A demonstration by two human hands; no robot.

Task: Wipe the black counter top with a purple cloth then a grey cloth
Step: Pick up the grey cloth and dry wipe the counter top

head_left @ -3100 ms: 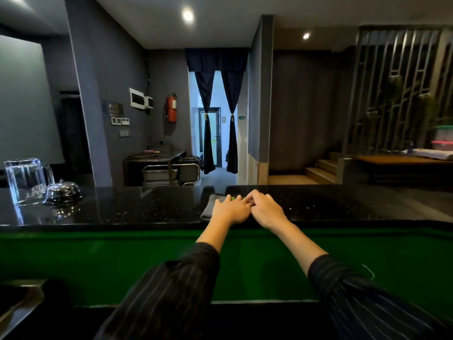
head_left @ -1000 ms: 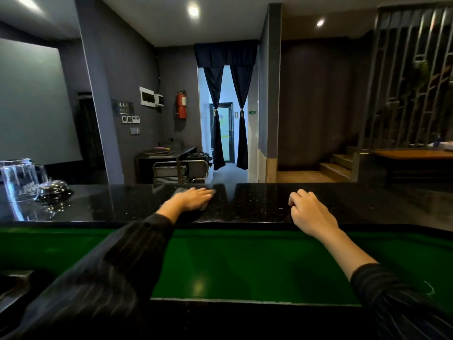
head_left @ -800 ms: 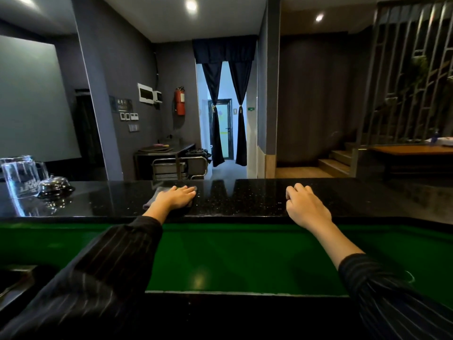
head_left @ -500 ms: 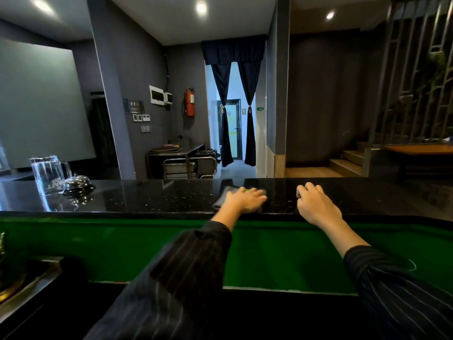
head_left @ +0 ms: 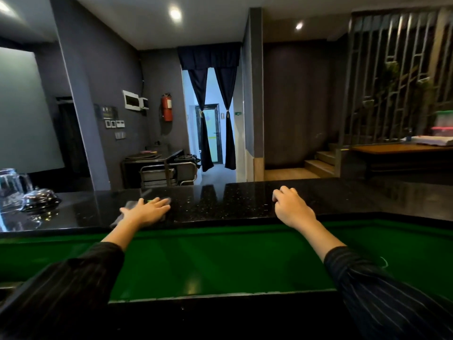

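A glossy black speckled counter top (head_left: 220,204) runs across the view above a green panel. My left hand (head_left: 147,211) lies flat, fingers spread, pressing a grey cloth (head_left: 128,205) onto the counter left of centre; most of the cloth is hidden under the palm, with a small green bit showing at its far edge. My right hand (head_left: 291,208) rests on the counter's near edge to the right, fingers curled, holding nothing. No purple cloth is visible.
A glass pitcher (head_left: 11,185) and a small metal domed bell (head_left: 40,198) stand at the counter's far left. The green panel (head_left: 220,256) drops below the counter edge. Beyond the counter are a metal trolley (head_left: 169,175), a curtained doorway and stairs.
My left hand has slid the grey cloth back and forth along the counter, now toward the left again. My right hand stays on the near edge. The camera has shifted slightly.
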